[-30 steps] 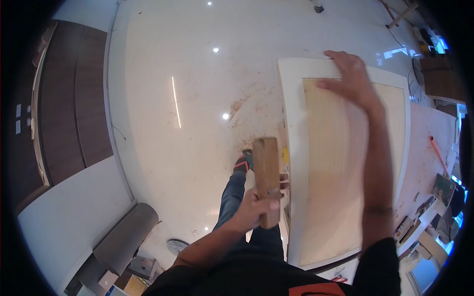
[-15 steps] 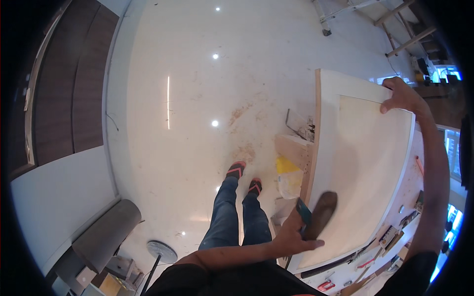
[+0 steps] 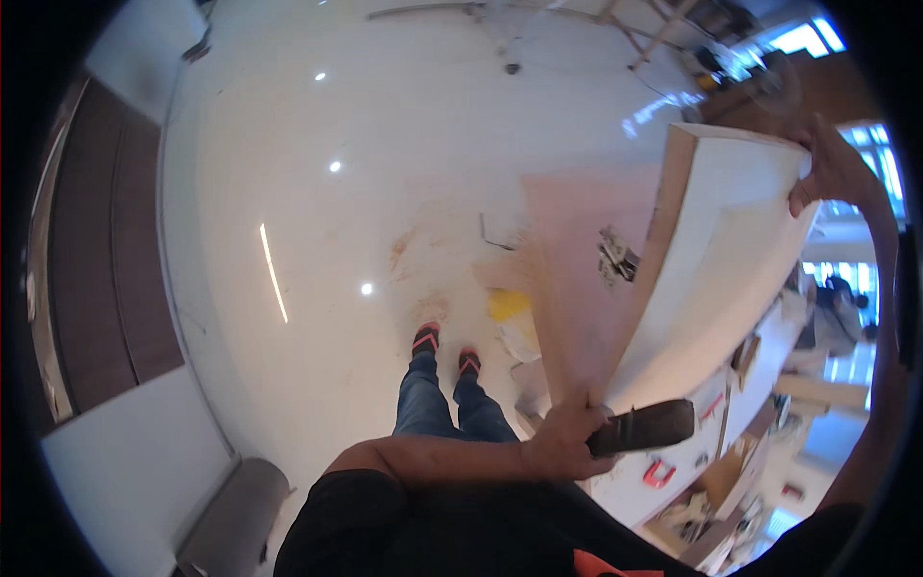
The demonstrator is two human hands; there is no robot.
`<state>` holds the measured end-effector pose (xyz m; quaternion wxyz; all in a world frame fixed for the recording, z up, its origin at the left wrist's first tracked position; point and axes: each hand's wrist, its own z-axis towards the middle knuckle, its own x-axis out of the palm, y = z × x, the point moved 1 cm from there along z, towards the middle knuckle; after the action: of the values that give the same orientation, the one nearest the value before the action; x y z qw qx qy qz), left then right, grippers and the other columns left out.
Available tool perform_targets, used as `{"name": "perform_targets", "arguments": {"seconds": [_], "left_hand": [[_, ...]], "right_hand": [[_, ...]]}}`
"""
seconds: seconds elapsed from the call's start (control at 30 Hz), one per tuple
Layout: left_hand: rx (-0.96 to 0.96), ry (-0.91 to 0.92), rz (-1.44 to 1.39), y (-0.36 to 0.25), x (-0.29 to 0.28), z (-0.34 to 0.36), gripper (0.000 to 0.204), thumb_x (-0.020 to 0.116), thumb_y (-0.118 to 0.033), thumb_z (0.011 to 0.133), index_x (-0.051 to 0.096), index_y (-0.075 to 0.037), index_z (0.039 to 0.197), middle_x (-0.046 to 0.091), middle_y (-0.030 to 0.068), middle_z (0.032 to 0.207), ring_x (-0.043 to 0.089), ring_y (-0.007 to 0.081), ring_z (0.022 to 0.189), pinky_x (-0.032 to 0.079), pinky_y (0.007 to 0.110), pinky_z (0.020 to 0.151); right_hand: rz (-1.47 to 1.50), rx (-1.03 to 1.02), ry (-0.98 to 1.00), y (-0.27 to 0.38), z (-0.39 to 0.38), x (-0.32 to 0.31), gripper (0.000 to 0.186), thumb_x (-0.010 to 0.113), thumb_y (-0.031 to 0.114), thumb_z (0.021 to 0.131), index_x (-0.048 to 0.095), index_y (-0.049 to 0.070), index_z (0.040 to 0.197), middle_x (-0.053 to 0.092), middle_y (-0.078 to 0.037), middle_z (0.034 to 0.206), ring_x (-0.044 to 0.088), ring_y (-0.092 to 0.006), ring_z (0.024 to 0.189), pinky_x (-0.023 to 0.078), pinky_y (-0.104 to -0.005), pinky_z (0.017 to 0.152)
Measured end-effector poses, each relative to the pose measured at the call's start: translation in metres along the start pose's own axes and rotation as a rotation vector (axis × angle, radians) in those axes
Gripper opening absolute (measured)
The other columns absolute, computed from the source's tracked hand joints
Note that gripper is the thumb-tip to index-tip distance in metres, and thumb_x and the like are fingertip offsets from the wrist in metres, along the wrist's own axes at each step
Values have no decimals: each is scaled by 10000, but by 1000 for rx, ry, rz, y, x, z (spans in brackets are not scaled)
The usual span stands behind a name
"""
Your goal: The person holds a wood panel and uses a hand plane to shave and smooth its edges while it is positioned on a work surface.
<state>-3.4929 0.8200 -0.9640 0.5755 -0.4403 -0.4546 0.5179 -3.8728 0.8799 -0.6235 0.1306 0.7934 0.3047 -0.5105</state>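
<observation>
A framed white panel [image 3: 735, 216] with a bare wood edge stands tilted on the pinkish worktop [image 3: 586, 250]. My right hand [image 3: 835, 178] is closed on its far right corner, the thumb lying over the face. Close to my body, my left hand [image 3: 569, 435] is wrapped round a dark brown tool [image 3: 642, 428], flat with a rounded end; its exact kind does not show. That hand is right at the panel's near lower corner, and I cannot tell whether its fingers also grip the panel edge. Beside the panel lies a small cluster of metal pieces [image 3: 616, 256].
On the bench to the right are a red clamp [image 3: 659, 472] and an open compartment of tools [image 3: 707, 500]. A yellow and white bag [image 3: 511, 313] is left of the worktop. A grey roll [image 3: 236, 514] stands lower left. Sawdust [image 3: 402, 250] marks the floor. People [image 3: 836, 313] are far right.
The panel has been lifted from lying flatter to a steeper tilt, uncovering worktop at its left. The brown tool has swung from pointing up to pointing right. My view has turned.
</observation>
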Motion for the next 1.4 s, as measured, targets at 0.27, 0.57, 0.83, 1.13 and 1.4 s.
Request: {"name": "perform_targets", "arguments": {"seconds": [0.27,0.57,0.83,1.13,1.4], "left_hand": [[230,70,198,-86,9,-46,474,913,-232,663,680,-23,1019,562,238,1137,610,423,1004,543,451,828],[275,43,200,-134,-53,-116,736,922,-209,637,582,7,1252,622,169,1189,646,316,1067,530,413,924],[402,10,305,-150,-188,-157,782,907,-159,625,513,20,1275,550,130,1220,578,236,1101,502,390,920],[121,105,135,-94,-265,-203,795,909,-243,615,505,23,1247,559,115,1134,564,254,1008,494,392,848],[-87,222,193,3,-260,-244,807,901,-84,596,543,13,1312,636,178,1206,645,274,1105,533,392,944]], "right_hand": [[-203,16,-176,-9,-245,-28,1003,993,625,442,716,-52,1128,748,-180,1016,723,-319,976,547,-409,924],[454,-285,-435,115,-460,26,483,956,306,650,703,-46,863,658,-34,719,616,-161,643,446,-333,569],[668,-123,-547,264,-465,22,439,947,274,678,710,-45,865,677,-40,730,632,-166,630,467,-331,572],[87,48,-461,369,-444,47,489,934,400,729,677,-13,783,608,-143,699,636,-309,620,470,-394,570],[214,84,-325,374,-395,243,477,847,494,778,644,71,695,607,-86,723,644,-318,668,519,-434,602]]}}
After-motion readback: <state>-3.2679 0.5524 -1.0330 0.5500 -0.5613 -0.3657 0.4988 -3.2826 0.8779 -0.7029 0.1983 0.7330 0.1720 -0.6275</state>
